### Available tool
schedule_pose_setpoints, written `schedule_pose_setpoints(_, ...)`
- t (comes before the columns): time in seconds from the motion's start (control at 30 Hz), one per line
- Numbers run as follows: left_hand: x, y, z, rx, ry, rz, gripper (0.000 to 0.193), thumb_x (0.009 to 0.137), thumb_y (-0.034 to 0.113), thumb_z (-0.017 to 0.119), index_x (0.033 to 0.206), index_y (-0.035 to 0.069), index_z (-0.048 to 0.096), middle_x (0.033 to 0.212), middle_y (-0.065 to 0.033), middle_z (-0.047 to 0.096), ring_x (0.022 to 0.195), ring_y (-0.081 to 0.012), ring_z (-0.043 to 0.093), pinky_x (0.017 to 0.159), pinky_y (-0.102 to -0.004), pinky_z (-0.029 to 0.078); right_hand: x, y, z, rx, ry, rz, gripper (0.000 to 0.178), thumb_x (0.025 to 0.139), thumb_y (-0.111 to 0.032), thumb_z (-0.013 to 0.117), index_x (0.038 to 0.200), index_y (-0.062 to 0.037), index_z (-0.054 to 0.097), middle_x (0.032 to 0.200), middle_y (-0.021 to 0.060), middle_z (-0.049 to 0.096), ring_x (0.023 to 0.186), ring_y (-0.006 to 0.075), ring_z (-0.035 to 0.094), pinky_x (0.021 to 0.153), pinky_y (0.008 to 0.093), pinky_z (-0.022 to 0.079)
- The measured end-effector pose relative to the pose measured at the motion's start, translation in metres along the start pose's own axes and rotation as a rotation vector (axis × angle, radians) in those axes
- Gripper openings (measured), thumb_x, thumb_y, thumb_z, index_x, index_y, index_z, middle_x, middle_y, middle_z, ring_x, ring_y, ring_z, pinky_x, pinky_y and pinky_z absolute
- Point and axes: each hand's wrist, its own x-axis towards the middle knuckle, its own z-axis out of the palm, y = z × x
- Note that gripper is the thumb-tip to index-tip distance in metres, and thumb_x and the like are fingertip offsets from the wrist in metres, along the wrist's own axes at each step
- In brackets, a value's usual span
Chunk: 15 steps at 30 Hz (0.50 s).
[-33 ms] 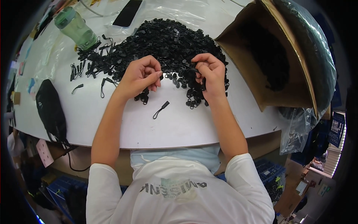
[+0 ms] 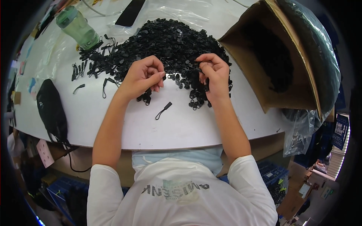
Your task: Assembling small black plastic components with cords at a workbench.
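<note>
A big heap of small black zipper sliders or similar looped pieces point(image 2: 177, 41) is piled on the white table point(image 2: 173, 135). At its near left, my left hand point(image 2: 145, 77) is closed in a pinch, a bit of something small and black showing at the fingertips. My right hand point(image 2: 214, 75) is closed too, over the heap's near right side; a dark piece shows between thumb and forefinger, hard to separate from the pile behind. On the bare tabletop between my forearms lies one black cord zipper pull point(image 2: 163, 110). More cord pulls point(image 2: 78, 71) are scattered left of the heap.
Far left stands a green translucent bottle point(image 2: 77, 28), with a black phone point(image 2: 130, 13) behind the heap. A black pouch point(image 2: 51, 109) lies at the left edge. On the right, an open cardboard box point(image 2: 249, 71) wrapped in clear plastic point(image 2: 299, 132) lies tipped on its side.
</note>
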Motion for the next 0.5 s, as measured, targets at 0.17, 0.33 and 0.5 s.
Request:
schedule_pose_setpoints(0.17, -0.0012, 0.0007, 0.0004, -0.014, -0.011, -0.024, 0.007, 0.091, 0.006, 0.06, 0.091, 0.002, 0.054, 0.066, -0.005, 0.062, 0.055, -0.0071, 0.059, 0.048, -0.0181, 0.045, 0.0005, 0.0006, 0.0036, 0.043, 0.019, 0.055, 0.014, 0.089, -0.014, 0.068, 0.093, -0.0011, 0.063, 0.065, -0.0047, 0.056, 0.052, 0.0019, 0.049, 0.042, 0.016, 0.033)
schedule_pose_setpoints(0.33, -0.0008, 0.0013, 0.0012, -0.064, -0.024, -0.041, 0.008, 0.091, 0.006, 0.061, 0.09, 0.002, 0.054, 0.068, -0.0046, 0.062, 0.056, -0.0076, 0.06, 0.049, -0.0192, 0.047, -0.002, -0.0028, 0.003, 0.091, -0.071, 0.021, 0.019, 0.085, -0.006, 0.06, 0.101, 0.0036, 0.061, 0.068, -0.0025, 0.051, 0.053, 0.0023, 0.044, 0.044, 0.0174, 0.033)
schedule_pose_setpoints(0.5, -0.0009, 0.0002, 0.0005, -0.041, -0.021, -0.027, 0.008, 0.091, 0.007, 0.061, 0.089, 0.002, 0.054, 0.068, -0.0038, 0.061, 0.058, -0.0076, 0.061, 0.049, -0.0193, 0.047, -0.0054, -0.0043, 0.0035, 0.062, -0.054, -0.072, 0.024, 0.084, -0.005, 0.063, 0.107, 0.0016, 0.058, 0.064, -0.003, 0.052, 0.05, 0.0022, 0.043, 0.045, 0.0171, 0.032)
